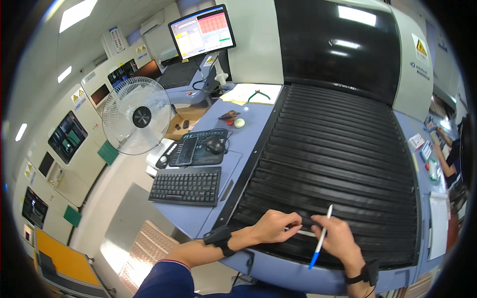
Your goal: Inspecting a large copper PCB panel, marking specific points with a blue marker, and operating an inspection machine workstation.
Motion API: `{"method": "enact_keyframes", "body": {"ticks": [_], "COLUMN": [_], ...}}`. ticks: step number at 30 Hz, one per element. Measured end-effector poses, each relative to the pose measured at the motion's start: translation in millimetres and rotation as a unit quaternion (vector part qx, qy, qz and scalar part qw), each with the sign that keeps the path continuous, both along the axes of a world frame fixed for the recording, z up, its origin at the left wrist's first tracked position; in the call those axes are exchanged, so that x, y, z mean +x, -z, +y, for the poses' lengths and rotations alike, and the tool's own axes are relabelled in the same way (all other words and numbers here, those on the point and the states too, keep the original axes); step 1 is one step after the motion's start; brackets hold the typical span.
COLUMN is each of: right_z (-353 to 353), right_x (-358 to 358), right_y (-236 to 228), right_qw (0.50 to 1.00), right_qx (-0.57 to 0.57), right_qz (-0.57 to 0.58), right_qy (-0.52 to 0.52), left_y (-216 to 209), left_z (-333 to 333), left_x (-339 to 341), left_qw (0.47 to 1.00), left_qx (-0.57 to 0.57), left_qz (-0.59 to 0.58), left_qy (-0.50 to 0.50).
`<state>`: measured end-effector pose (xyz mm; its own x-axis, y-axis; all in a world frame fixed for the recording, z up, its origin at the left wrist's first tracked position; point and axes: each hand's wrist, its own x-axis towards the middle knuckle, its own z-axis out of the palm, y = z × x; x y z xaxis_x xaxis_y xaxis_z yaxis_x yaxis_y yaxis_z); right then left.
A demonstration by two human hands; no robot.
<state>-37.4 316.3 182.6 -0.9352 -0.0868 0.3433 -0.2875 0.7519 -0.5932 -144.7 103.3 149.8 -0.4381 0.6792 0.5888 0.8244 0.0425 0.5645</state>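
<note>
Black ribbed bed (338,149) runs ahead of you, giving room forward; its left rail borders the blue desk (254,133) with your keyboard (186,186). Near the front edge, your right hand (339,241) has fingers clamped on a slanting white-and-blue pen (318,245). Your left hand (272,226) curls; I cannot tell whether its fingers pinch the thin white strip (307,233).

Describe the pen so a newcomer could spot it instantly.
Start with the wide black ribbed bed that fills much of the view. At its near end, the person's right hand holds the pen at a slant. Its slim white body and bright blue lower end set it apart from the pale strip just left of it, which shows no blue.
</note>
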Motion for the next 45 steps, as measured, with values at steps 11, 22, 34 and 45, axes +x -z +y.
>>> {"method": "enact_keyframes", "body": {"ticks": [11, 22, 34, 45], "right_z": [3, 3, 24, 45], "right_x": [-4, -2, -9, -16], "right_y": [-3, -2, -4, -7], "right_qw": [0.999, 0.998, 0.999, 0.991], "right_qx": [-0.005, 0.017, -0.017, 0.000], "right_qz": [-0.010, -0.041, 0.041, 0.054], "right_qy": [-0.031, -0.052, 0.027, 0.125], "left_y": [3, 2, -19, 5], "left_z": [0, -2, -25, -29], "left_x": [-4, -4, -52, -61], "left_qw": [0.998, 0.999, 0.965, 0.898], "left_qx": [-0.044, -0.031, 0.049, -0.189], "left_qz": [-0.035, 0.011, -0.032, 0.101], "left_qy": [-0.009, -0.021, -0.257, -0.385]}}
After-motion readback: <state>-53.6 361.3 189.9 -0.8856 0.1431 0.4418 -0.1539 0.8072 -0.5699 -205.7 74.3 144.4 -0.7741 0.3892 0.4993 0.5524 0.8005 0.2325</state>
